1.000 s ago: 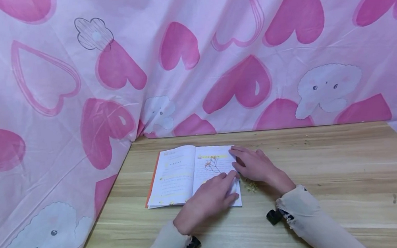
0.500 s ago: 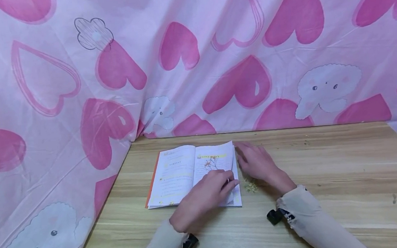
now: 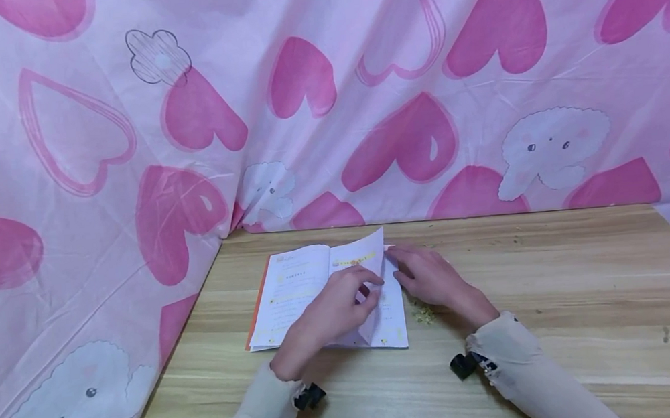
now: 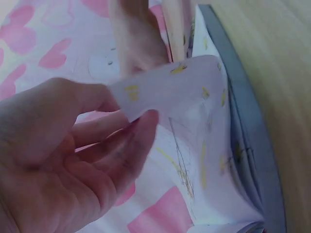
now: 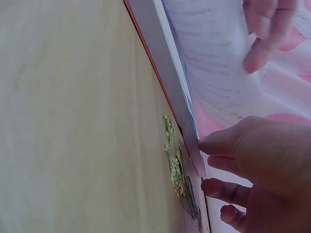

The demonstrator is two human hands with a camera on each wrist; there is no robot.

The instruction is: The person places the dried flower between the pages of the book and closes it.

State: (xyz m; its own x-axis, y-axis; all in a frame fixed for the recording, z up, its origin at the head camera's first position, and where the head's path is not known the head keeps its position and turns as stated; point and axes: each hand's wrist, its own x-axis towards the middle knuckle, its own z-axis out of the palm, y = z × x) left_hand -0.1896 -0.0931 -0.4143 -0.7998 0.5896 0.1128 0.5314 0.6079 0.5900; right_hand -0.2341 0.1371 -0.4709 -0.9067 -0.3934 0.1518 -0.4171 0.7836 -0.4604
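An open book (image 3: 294, 287) with an orange cover edge lies on the table. My left hand (image 3: 335, 306) pinches the outer edge of a right-hand page (image 4: 189, 87) between thumb and fingers. The page stands raised and curves toward the left. Beneath it shows another printed page (image 3: 392, 311). A dried flower sprig (image 3: 357, 263) on the raised page is mostly hidden behind my left hand. My right hand (image 3: 432, 279) rests at the book's right edge, its thumb (image 5: 216, 141) touching the page edges and its other fingers loosely bent.
A pale green dried flower sprig (image 3: 422, 313) lies on the wooden table (image 3: 561, 295) beside the book, near my right wrist. Pink heart-patterned cloth (image 3: 306, 158) hangs behind the table and along its left side.
My left hand has lifted the right-hand page and drawn it leftward, uncovering the page below. My right hand drew back slightly off the book, then returned to its right edge.
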